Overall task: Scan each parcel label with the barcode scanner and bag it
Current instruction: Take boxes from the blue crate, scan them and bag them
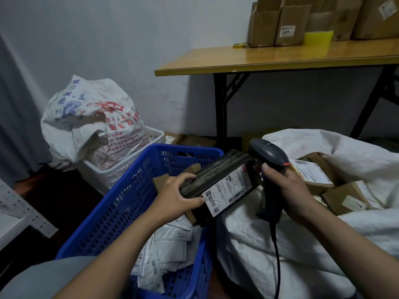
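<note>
Parcel (220, 186) in hand, dark and wrapped in shiny tape, I hold it up over the edge of the blue basket (129, 201). My left hand (179, 197) has a tight grip on its left end, thumb under and fingers on top. I tilt it so the white label (228, 190) faces up at me. That way the bars on the label are easy to see.

My right hand (289, 188) has its grip closed around the handle of the barcode scanner (269, 165). The scanner head sits right at the far right end of the parcel, very close to it. I cannot tell if they touch. Its nose points down toward the label, so I think I am scanning, or just about to. The black cord (276, 255) hangs down from the handle.

More white soft parcels (166, 255) lie in the blue basket below my left arm. I think those wait for their turn.

The big white sack (323, 234) lies open on my right. Brown boxes (313, 175) with labels sit inside it already. I think it is kept close so I only have to swing the parcel over and drop it in.

Another full sack (90, 121) stands in a white basket (133, 156) by the wall. The table (259, 59) behind holds more brown boxes.
</note>
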